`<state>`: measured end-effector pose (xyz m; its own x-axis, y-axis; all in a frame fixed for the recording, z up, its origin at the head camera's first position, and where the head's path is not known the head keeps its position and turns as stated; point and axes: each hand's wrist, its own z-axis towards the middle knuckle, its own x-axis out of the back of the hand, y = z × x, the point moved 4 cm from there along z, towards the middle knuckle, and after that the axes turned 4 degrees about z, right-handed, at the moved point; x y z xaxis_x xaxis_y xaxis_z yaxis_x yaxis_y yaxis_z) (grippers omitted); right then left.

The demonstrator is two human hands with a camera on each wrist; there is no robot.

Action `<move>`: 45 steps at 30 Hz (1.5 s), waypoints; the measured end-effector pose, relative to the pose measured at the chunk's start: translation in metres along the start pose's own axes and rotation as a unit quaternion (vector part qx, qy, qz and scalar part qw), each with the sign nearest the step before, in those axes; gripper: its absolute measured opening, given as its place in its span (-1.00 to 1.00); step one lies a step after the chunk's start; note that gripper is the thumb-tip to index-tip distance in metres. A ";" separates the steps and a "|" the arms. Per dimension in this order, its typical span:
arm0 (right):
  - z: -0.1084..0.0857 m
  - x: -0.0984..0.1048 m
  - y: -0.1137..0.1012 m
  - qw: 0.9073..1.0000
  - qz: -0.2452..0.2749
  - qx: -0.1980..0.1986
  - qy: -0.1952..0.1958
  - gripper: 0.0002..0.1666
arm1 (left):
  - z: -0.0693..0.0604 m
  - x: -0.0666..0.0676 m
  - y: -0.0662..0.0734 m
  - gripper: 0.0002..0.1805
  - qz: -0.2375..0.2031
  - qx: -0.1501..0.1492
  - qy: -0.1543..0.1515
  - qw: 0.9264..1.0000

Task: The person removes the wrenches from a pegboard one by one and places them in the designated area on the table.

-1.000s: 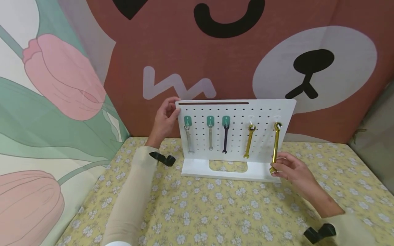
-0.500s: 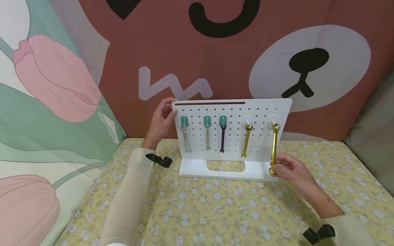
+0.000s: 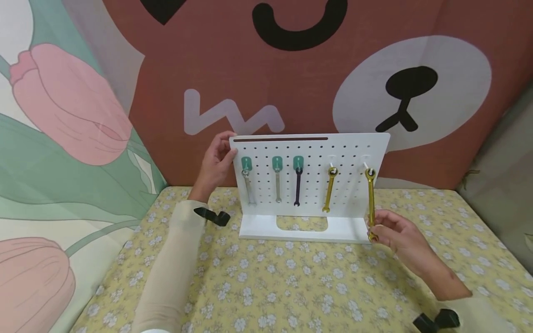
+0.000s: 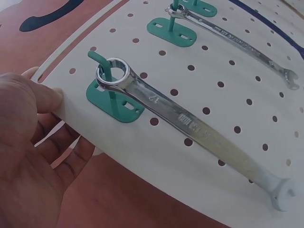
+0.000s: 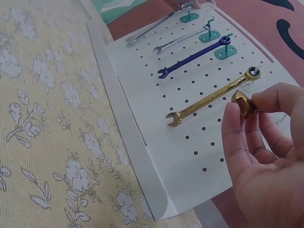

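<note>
My left hand (image 3: 214, 162) grips the upper left corner of a white pegboard (image 3: 266, 226), thumb on its front face and fingers behind. Near that thumb a silver combination wrench (image 4: 166, 109) hangs by its ring on a green hook (image 4: 114, 102). With thumb and fingers, my right hand (image 3: 401, 236) pinches the lower, open-jaw end of a gold combination wrench (image 3: 371, 199). Its ring end is at the tip of the far right white hook (image 3: 366, 164); I cannot tell whether the ring is still around it. The right wrist view shows only the pinched end.
Another silver wrench (image 3: 277, 187), a dark blue wrench (image 3: 298, 187) and a second gold wrench (image 3: 330, 189) hang in a row on the board. The pegboard's foot stands on a yellow floral tablecloth (image 3: 275, 286). Behind rises a printed cloth backdrop (image 3: 308, 92).
The right gold wrench's ring has shifted outward and down along its hook, towards the tip, while my right hand keeps hold of the lower end. My left hand stays at the board's corner.
</note>
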<state>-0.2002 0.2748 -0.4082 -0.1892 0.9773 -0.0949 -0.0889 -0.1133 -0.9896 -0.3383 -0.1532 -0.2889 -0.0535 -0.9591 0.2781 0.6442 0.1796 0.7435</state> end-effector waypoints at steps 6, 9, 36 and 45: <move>-0.003 -0.002 -0.005 1.000 0.007 0.008 -0.012 -0.65 | 0.002 -0.001 -0.008 -0.60 0.007 0.008 0.005 1.000; -0.004 -0.004 -0.009 1.000 0.017 0.008 -0.018 -0.63 | 0.003 -0.001 -0.020 -0.58 0.015 0.007 0.008 1.000; -0.010 -0.003 -0.032 0.999 -0.017 0.021 -0.023 -0.64 | -0.002 -0.005 -0.010 -0.55 0.033 0.019 -0.010 0.999; -0.011 0.005 -0.043 0.998 -0.012 0.044 -0.033 -0.62 | 0.000 -0.001 -0.023 -0.56 0.036 0.000 -0.006 0.999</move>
<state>-0.1866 0.2864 -0.3674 -0.2497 0.9664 -0.0617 -0.1784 -0.1086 -0.9780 -0.3529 -0.1564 -0.3069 -0.0171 -0.9410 0.3380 0.6469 0.2473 0.7214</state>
